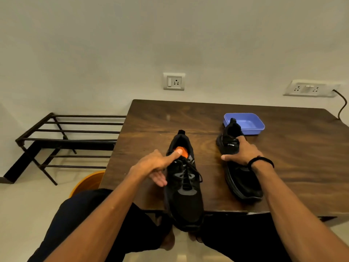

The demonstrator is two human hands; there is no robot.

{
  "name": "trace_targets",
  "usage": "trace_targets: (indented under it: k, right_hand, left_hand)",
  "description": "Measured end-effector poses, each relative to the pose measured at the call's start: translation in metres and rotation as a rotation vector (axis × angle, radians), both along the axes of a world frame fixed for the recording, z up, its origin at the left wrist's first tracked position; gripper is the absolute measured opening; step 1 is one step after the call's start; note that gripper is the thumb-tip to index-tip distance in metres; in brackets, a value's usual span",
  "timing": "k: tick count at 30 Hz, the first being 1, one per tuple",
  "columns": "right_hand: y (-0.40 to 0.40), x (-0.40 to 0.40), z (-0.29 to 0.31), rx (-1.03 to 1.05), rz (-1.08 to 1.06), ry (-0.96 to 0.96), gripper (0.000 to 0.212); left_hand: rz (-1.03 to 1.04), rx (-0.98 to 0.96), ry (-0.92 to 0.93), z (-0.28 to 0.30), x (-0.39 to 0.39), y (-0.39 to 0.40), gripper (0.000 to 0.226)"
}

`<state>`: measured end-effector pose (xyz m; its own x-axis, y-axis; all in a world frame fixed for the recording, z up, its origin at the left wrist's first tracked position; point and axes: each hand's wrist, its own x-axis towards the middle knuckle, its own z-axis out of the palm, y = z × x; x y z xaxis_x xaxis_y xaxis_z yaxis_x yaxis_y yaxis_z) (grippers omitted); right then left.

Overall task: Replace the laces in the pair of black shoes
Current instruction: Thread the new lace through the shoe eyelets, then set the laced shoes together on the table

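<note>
Two black shoes lie on the dark wooden table, heels away from me. The left shoe is upright with black laces threaded in it and an orange insole showing; its toe hangs over the near table edge. My left hand is at its left side, thumb straight on the collar by the insole, fingers relaxed beside the shoe. The right shoe is tilted onto its side, and its lace area is hidden. My right hand grips it over the middle, fingers curled on the upper.
A shallow blue plastic tray sits just behind the right shoe's heel. A black metal rack stands left of the table, with an orange tub on the floor below the table's left corner. A cable hangs from the wall socket at the right.
</note>
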<state>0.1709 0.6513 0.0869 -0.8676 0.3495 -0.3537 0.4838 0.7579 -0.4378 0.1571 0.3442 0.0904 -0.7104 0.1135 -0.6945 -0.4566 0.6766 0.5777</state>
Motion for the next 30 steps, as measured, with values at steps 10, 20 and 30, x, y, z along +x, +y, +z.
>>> trace_targets:
  k: [10, 20, 30]
  right_hand:
    - [-0.08, -0.022, -0.008, -0.042, 0.424, 0.224, 0.069]
    - [-0.113, -0.05, 0.018, 0.735, 1.276, 0.114, 0.039]
    - [-0.075, 0.032, 0.019, 0.492, 0.77, 0.507, 0.045]
  left_hand:
    - [0.337, 0.568, 0.031, -0.047, 0.056, 0.047, 0.103]
    - [0.084, -0.188, 0.826, -0.024, 0.083, 0.021, 0.121]
    - [-0.616, -0.517, 0.861, -0.011, 0.069, 0.005, 0.043]
